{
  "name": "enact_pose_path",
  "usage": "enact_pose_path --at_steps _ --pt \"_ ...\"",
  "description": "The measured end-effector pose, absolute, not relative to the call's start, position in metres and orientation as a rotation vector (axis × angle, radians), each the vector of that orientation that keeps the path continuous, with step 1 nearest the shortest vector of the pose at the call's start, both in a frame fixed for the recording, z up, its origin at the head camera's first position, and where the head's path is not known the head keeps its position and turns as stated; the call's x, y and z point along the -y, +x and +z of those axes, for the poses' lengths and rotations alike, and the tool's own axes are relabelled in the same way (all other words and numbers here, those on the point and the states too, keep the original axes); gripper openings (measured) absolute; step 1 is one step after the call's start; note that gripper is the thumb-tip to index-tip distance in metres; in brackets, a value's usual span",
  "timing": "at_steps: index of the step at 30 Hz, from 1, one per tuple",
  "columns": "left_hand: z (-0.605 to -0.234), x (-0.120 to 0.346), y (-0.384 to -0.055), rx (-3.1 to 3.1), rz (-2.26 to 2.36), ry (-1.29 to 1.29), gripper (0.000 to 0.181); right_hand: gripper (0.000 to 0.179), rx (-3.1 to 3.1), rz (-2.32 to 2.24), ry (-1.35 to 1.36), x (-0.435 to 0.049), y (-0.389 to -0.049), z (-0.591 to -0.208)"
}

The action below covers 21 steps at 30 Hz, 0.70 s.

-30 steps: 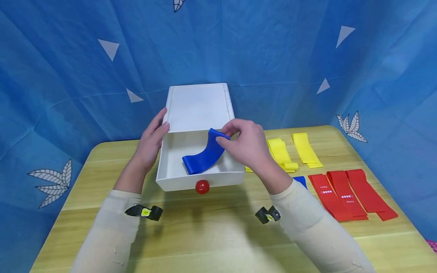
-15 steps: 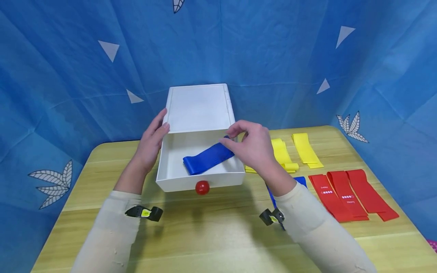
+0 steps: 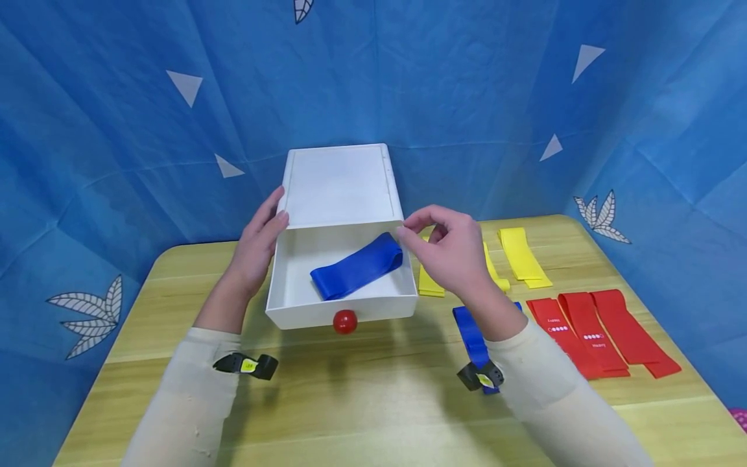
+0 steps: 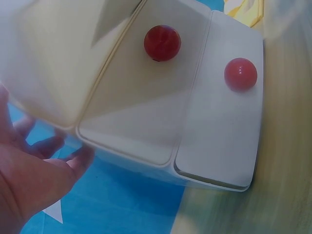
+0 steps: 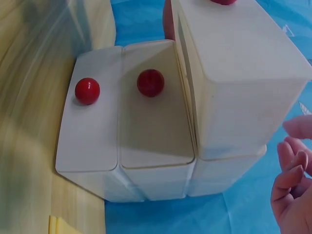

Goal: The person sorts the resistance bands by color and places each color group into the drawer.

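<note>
A blue resistance band [image 3: 353, 269] lies folded inside the pulled-out top drawer [image 3: 341, 311], its right end curled up by the drawer's right wall. The drawer belongs to a white cabinet [image 3: 341, 185]. My left hand [image 3: 257, 243] rests against the cabinet's left side, fingers extended along it; the left wrist view shows the same hand [image 4: 44, 165] at the cabinet's edge. Just right of the drawer is my right hand [image 3: 452, 250], thumb and fingertips apart with nothing between them. In the right wrist view its fingers [image 5: 292, 170] are loosely bent beside the drawer.
Two lower drawers with red knobs [image 4: 162, 43] are closed. Right of the cabinet lie yellow bands [image 3: 521, 256], another blue band [image 3: 469, 331] partly under the right forearm, and several red bands [image 3: 630, 327]. A blue curtain [image 3: 373, 78] hangs behind the table.
My right hand, which was pinching the blue band's raised end, has lowered it into the drawer, let go and moved right. My left hand has stayed in place.
</note>
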State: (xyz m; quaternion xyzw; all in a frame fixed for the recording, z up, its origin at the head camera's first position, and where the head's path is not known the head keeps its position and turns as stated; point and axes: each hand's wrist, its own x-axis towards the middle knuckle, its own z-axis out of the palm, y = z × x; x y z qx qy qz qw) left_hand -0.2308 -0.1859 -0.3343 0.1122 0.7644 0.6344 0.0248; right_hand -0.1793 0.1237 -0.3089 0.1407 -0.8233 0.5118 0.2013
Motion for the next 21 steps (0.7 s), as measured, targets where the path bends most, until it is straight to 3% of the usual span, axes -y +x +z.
enact_pose_path --at_steps 21 --pt "-0.335 0.187 -0.230 -2.336 1.990 0.367 0.065 0.017 2.364 1.506 0.271 -0.183 -0.152 -0.353"
